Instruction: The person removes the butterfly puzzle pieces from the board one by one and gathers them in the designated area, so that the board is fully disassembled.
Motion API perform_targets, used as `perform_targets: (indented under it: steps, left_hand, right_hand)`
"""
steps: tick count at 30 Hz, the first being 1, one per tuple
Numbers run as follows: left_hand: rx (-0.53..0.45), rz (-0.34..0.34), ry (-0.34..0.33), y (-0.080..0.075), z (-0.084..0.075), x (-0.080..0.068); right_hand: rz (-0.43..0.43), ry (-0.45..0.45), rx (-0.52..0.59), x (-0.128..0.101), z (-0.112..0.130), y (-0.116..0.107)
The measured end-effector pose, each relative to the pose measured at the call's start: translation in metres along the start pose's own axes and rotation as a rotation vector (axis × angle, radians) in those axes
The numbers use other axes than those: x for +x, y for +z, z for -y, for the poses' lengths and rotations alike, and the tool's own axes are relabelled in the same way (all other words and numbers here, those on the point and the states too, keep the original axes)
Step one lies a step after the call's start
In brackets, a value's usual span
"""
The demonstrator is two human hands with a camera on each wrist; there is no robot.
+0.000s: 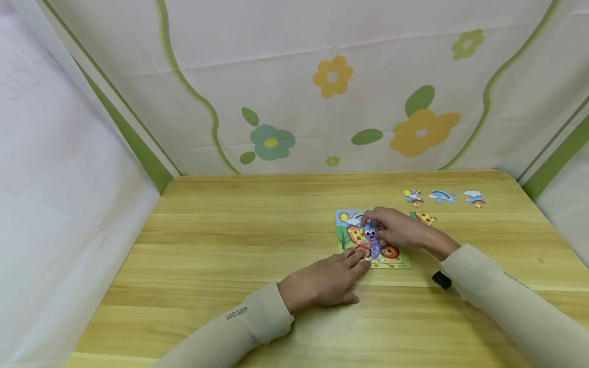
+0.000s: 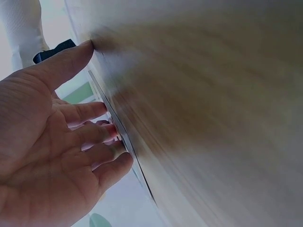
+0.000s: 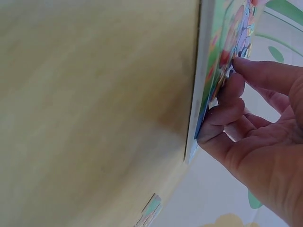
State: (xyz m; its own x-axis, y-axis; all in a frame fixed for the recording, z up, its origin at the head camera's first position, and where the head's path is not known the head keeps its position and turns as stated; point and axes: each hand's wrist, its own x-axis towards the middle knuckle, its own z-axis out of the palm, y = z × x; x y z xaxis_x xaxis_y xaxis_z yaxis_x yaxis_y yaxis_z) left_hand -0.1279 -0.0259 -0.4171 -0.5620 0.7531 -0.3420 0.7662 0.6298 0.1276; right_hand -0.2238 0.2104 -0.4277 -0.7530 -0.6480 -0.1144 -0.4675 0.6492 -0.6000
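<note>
A butterfly jigsaw puzzle (image 1: 391, 264) lies on the table in a thin square board, its purple butterfly body and red-and-yellow wings showing in the head view. My left hand (image 1: 329, 280) rests palm down at its lower left edge, the fairly straight fingertips pressing on the picture and the thumb out on the wood. Over the upper middle of the puzzle, my right hand (image 1: 398, 227) bends its fingers and pinches a puzzle piece against the board. That piece is mostly hidden by the fingers. In the right wrist view, the thumb (image 3: 258, 71) and fingers meet close against the board.
Beyond the right hand, several loose puzzle pieces (image 1: 443, 196) lie on the wooden table (image 1: 221, 245). A partly hidden piece (image 1: 424, 218) sits close to the right forearm. A small black object (image 1: 442, 280) is beside the right sleeve. Flower-printed cloth (image 1: 294, 92) hangs behind the table.
</note>
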Motion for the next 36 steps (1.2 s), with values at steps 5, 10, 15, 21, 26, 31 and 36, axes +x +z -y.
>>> perform_targets:
  steps: [5, 10, 15, 21, 26, 31, 36]
  left_hand:
    - [0.001, 0.004, -0.004, -0.0006, 0.0000, -0.0006]
    - [0.007, 0.004, -0.003, -0.0009, 0.0000, -0.0010]
    - [0.013, 0.004, -0.001, -0.0010, 0.0002, -0.0013]
    - [0.015, 0.004, 0.004, -0.0013, 0.0004, -0.0014]
    - [0.011, 0.003, 0.004, -0.0016, 0.0007, -0.0017]
    - [0.017, 0.001, 0.006, -0.0014, 0.0008, -0.0017]
    - [0.024, 0.000, 0.007, -0.0011, 0.0010, -0.0013]
  right_hand:
    - [-0.015, 0.004, -0.020, 0.0006, -0.0011, 0.0010]
    - [-0.020, 0.004, -0.037, 0.0011, -0.0009, 0.0020]
    - [-0.023, 0.007, -0.072, 0.0012, 0.0007, 0.0022]
    - [-0.022, 0.002, -0.107, 0.0013, 0.0031, 0.0004]
    - [-0.018, 0.005, -0.099, 0.0018, 0.0025, -0.0004]
    - [-0.025, 0.020, -0.060, 0.0020, 0.0003, -0.0011]
    - [-0.038, 0.028, -0.020, 0.0009, -0.0008, -0.0020]
